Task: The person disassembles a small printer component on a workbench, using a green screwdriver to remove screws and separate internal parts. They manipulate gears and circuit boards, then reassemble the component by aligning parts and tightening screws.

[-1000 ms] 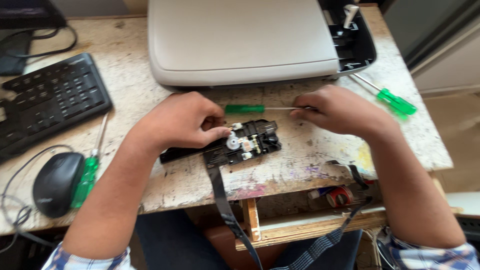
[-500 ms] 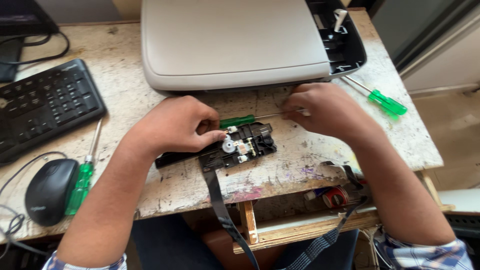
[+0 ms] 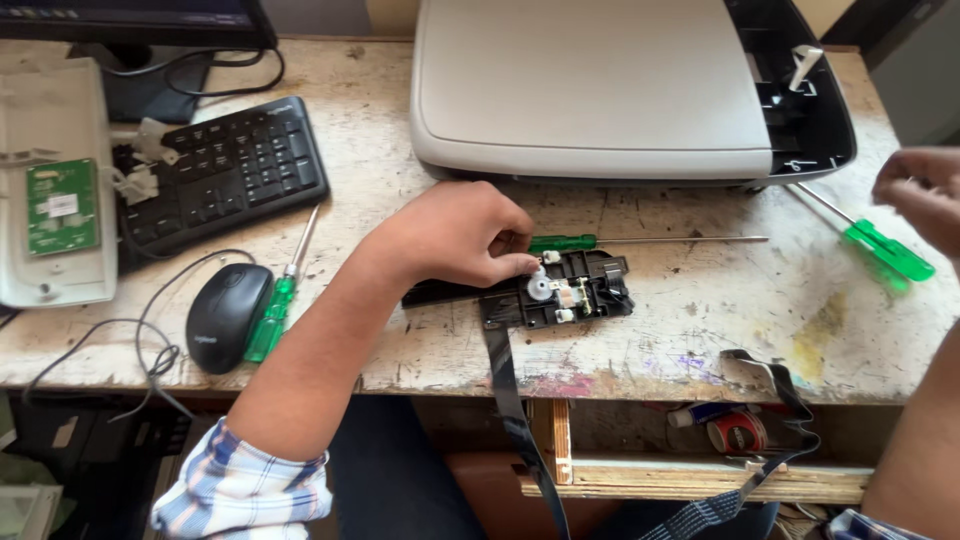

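Left hand: your left hand (image 3: 455, 235) rested on the black carriage assembly (image 3: 555, 292), fingers curled, fingertips (image 3: 520, 265) pinched at its white gear (image 3: 539, 287); closed on the part, pressing it to the bench.
Right hand: your right hand (image 3: 925, 200) was off at the right edge, raised above the bench, blurred; fingers looked curled but you held nothing I could make out, so grip cannot be told.
Carriage assembly: sat near the front edge of the worn workbench (image 3: 680, 330), in the middle, flat, with a black ribbon cable (image 3: 505, 390) hanging off the front edge.
Long screwdriver: green-handled screwdriver (image 3: 640, 240) lay flat just behind the assembly, handle next to your left fingers, shaft pointing right; not held.
Second screwdriver: another green-handled one (image 3: 875, 245) lay at the right, just below your right hand, apart from it.
Printer: grey flatbed printer (image 3: 600, 90) stood at the back, black side bay exposed on its right.
Left side: black keyboard (image 3: 225, 170), black mouse (image 3: 225, 315), a third green screwdriver (image 3: 275, 300) touching the mouse's right side.
Far left: grey cover panel with a green circuit board (image 3: 60, 205).
Under bench: black strap (image 3: 770, 440) hung from the front edge at the right.
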